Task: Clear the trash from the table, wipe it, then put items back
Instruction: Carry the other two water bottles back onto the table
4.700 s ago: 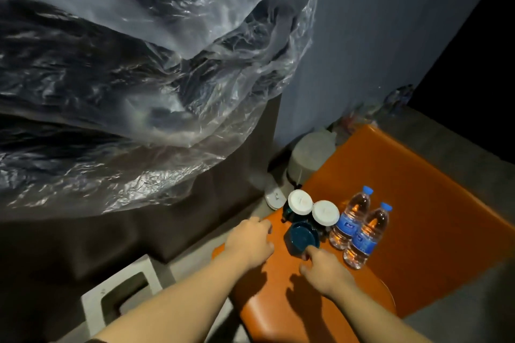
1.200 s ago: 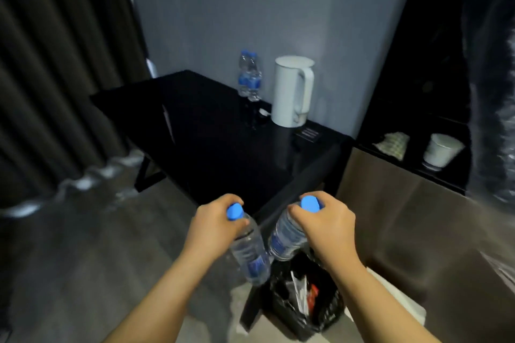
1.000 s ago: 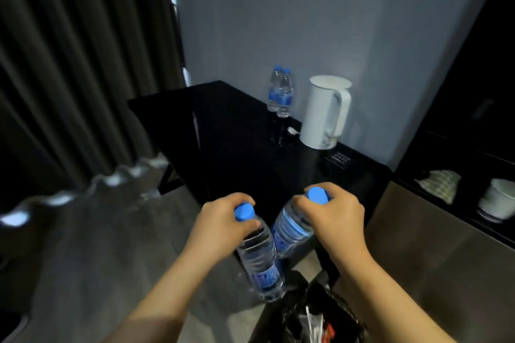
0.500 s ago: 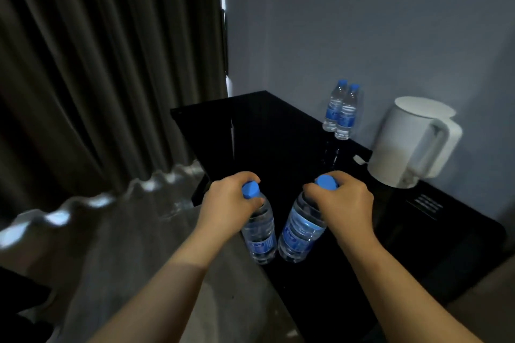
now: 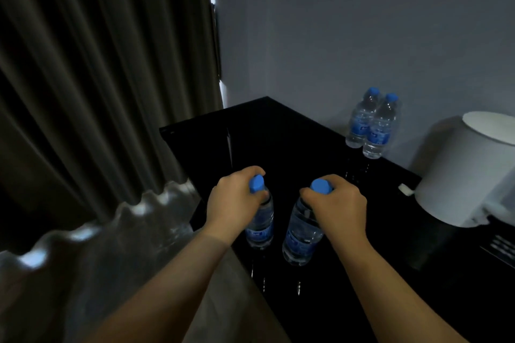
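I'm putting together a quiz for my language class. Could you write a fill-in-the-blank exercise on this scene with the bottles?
1. The left hand grips the left bottle just below its ____ cap.
2. The right hand grips the right bottle above the ____ table.
3. ____ back bottles stand left of the kettle.
4. The kettle's body is ____.
Missing words: blue, black, two, white.
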The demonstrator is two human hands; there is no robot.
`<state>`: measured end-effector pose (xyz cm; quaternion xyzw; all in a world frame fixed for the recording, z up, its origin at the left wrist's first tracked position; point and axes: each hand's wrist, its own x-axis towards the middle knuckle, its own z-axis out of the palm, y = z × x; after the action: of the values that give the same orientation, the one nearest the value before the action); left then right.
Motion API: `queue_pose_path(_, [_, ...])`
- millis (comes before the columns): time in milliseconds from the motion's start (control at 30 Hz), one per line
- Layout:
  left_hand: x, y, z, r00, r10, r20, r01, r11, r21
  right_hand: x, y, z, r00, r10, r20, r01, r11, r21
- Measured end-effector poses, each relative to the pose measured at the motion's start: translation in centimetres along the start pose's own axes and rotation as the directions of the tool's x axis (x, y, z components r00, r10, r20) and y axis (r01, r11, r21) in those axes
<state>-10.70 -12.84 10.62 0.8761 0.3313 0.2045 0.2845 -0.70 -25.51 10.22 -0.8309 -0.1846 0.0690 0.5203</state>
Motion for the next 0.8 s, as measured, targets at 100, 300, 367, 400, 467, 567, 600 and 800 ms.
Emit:
queue_pose_path(100, [3.5,-0.4,0.9,1.0,0.007,0.013,-0.007,1.0,-0.004,3.5,0.1,1.3,1.0,-0.003,0.007,0.003,1.0,-0.021])
queue_pose_path(300, [9.2,-0.3,1.9,0.998,-0.005,0.068,0.003,0.999,0.035,9.3,-0.2,3.7,1.0,-0.024,0.012,0.025,0.998,-0.06])
queue_pose_path(367, [10.5,-0.4,1.9,0.996,-0.008,0.085,0.005,0.999,0.035,10.5,0.0,4.3,0.999,-0.025,0.022,0.027,0.996,-0.086])
queue_pose_path(400, [11.0,-0.4,2.0,0.996,-0.006,0.093,0.002,0.999,0.042,10.8,0.1,4.6,0.999,-0.025,0.026,0.027,0.995,-0.095])
queue_pose_path(467, [11.8,-0.5,2.2,0.994,0.004,0.109,-0.011,0.998,0.065,11.4,0.4,5.1,1.0,-0.018,0.021,0.02,0.995,-0.1])
queue_pose_path(567, [12.1,-1.1,3.0,0.991,0.007,0.133,0.003,0.998,-0.068,11.7,0.5,5.7,0.999,-0.03,0.032,0.035,0.985,-0.171])
queue_pose_path(600, [12.1,-1.3,3.1,0.991,0.002,0.134,0.018,0.989,-0.146,11.7,0.6,6.0,0.998,-0.056,0.035,0.062,0.975,-0.215])
queue_pose_path(800, [13.0,-1.9,3.9,0.968,-0.093,0.234,0.19,0.879,-0.437,12.2,1.4,7.4,0.999,0.001,0.034,0.0,1.0,-0.031])
